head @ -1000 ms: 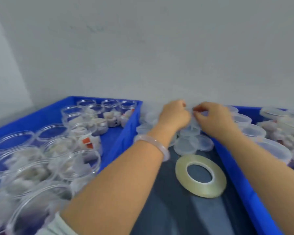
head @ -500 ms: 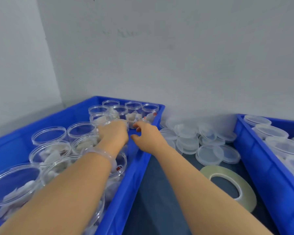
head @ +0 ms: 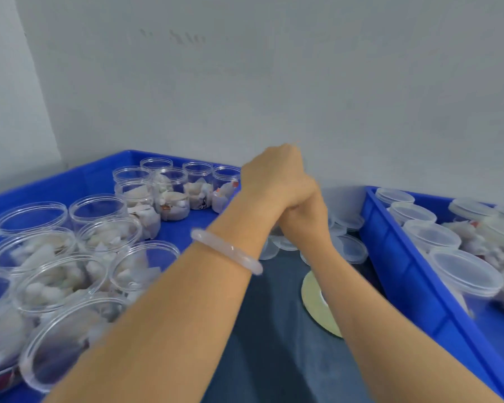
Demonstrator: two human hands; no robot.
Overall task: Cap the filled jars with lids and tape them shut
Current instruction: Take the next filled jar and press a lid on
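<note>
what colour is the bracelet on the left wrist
Pale translucent pink, the bracelet shows clearly in the head view.

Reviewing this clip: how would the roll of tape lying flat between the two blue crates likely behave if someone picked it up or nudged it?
The tape roll looks thin with a wide open core, so probably light. Lying flat on the dark mat, it should slide rather than roll. Stood on edge, it would likely roll or tip over.

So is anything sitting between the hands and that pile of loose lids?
Nothing visible does. The right hand and left hand are raised together directly over the loose lids, between the blue crates. The tape roll lies nearer, under the right forearm.
</note>
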